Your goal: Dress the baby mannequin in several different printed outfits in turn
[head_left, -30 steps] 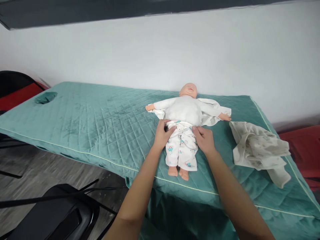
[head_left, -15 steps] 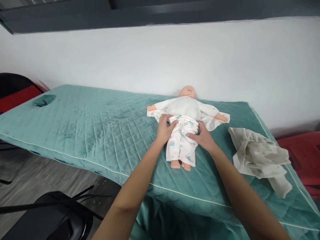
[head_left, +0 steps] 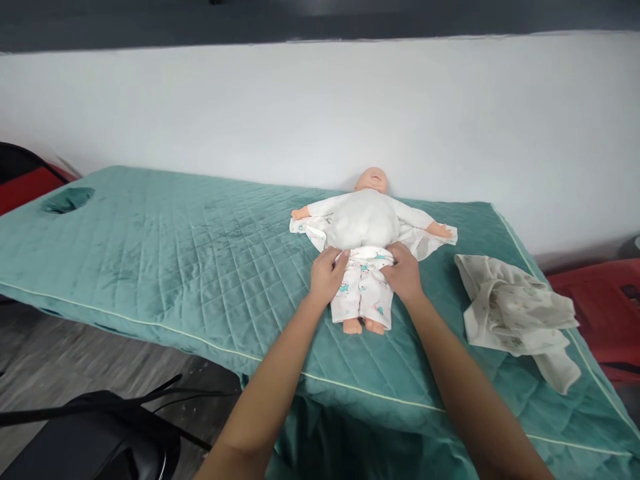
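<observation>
A baby doll (head_left: 367,217) lies on its back on a teal quilted table (head_left: 200,247), head toward the wall, arms spread. It wears a white top and white printed trousers (head_left: 361,297). An open printed garment (head_left: 425,240) is spread under its torso. My left hand (head_left: 326,275) grips the trousers' waistband at the doll's left-of-frame hip. My right hand (head_left: 403,273) grips the waistband on the other side. Both hands have curled fingers pinching the fabric.
A crumpled cream cloth (head_left: 517,313) lies on the table to the right of the doll. A face hole (head_left: 67,200) sits at the table's far left end. A black chair (head_left: 100,437) stands at lower left; red seats (head_left: 600,300) flank the table.
The bunched waistband that sat over the doll's belly half a second ago now lies lower and flatter at the waist. Both hands have shifted slightly toward me with it.
</observation>
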